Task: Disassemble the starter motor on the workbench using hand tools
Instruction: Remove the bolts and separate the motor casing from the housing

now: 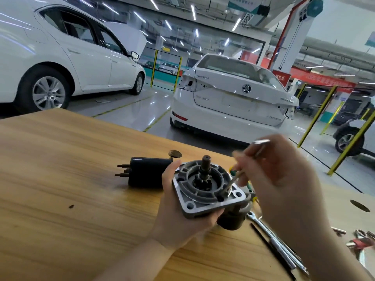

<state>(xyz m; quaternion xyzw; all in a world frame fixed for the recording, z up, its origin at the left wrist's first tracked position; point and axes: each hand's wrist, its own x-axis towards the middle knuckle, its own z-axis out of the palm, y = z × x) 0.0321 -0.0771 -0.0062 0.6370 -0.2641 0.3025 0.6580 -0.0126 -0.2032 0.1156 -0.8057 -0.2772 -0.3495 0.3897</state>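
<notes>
My left hand (178,211) grips the starter motor's grey aluminium end housing (207,189) from below and the left, holding it above the wooden workbench (71,179). The pinion shaft (206,165) points up from its middle, and the dark motor body (231,220) hangs beneath. My right hand (276,171) pinches a thin metal tool (233,180) whose tip reaches into the housing's right side. A second shiny tool end (260,142) sticks up out of the same hand. The black solenoid (148,173) lies on the bench to the left, terminals pointing left.
A chrome wrench (269,232) and a thin black rod (267,246) lie on the bench at the lower right. Red-handled pliers (361,242) sit at the far right. A round hole (359,205) is in the benchtop. White cars stand on the workshop floor beyond the bench's far edge.
</notes>
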